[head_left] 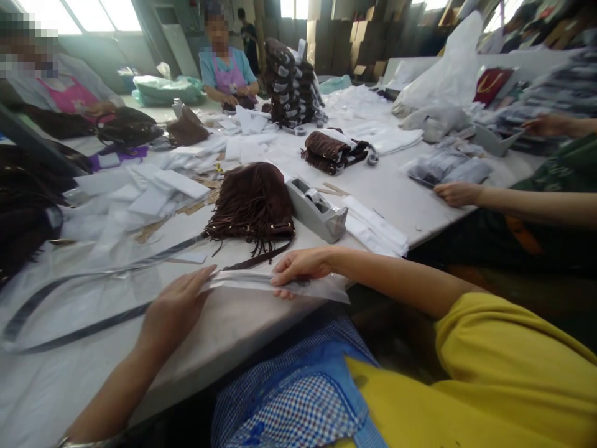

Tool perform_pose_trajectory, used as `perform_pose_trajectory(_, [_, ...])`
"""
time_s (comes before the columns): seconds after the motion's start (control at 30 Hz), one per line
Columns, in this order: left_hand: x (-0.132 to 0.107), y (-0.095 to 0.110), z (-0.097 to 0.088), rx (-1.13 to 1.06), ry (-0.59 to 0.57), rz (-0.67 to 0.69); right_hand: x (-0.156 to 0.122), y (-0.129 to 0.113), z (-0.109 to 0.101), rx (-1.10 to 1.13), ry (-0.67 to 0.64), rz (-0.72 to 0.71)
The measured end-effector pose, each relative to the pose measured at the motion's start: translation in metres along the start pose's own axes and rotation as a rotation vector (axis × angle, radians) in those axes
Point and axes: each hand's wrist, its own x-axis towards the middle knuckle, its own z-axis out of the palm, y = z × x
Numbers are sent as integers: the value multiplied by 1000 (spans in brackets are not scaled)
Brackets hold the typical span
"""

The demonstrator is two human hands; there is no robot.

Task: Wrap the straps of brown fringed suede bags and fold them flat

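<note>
My left hand [175, 305] pinches the left part of a long clear plastic sleeve [242, 283] at the table's near edge. My right hand [298, 267] grips the same sleeve further right, fingers curled over it. A dark strap [84, 326] runs inside the sleeve away to the left across the table. Just behind my hands lies a brown fringed suede bag [254, 202], its strap end trailing toward the sleeve.
A grey tape dispenser [317, 211] stands right of the bag, white folded sheets [377, 230] beside it. More brown bags [333, 152] and a tall stack [289, 84] lie further back. Another person's hand [459, 194] rests at the right; two people sit across the white table [410, 199].
</note>
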Motion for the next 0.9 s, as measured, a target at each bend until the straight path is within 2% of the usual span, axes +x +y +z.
perform_pose_trajectory(0.07, [7, 13, 5, -46, 42, 128, 5, -3, 4, 4, -15, 11])
perform_pose_trajectory(0.13, [13, 24, 9, -45, 77, 200, 11, -6, 8, 10, -33, 40])
perform_pose_trajectory(0.23, [17, 39, 12, -41, 121, 236, 21, -7, 12, 16, -39, 74])
perform_pose_trajectory(0.43, [22, 60, 11, -129, 157, 283, 41, -9, 19, 25, -1, 3])
perform_pose_trajectory(0.57, [18, 53, 10, -117, 137, 299, 38, -9, 16, 21, -41, 25])
perform_pose_trajectory(0.73, [5, 34, 11, -72, 171, 177, 13, -5, -2, -2, -140, 35])
perform_pose_trajectory(0.83, [5, 35, 8, -91, 188, 171, 6, -4, -6, -20, -132, 38])
perform_pose_trajectory(0.9, [9, 42, 5, -121, 159, 185, 9, -4, -5, -16, -136, 56])
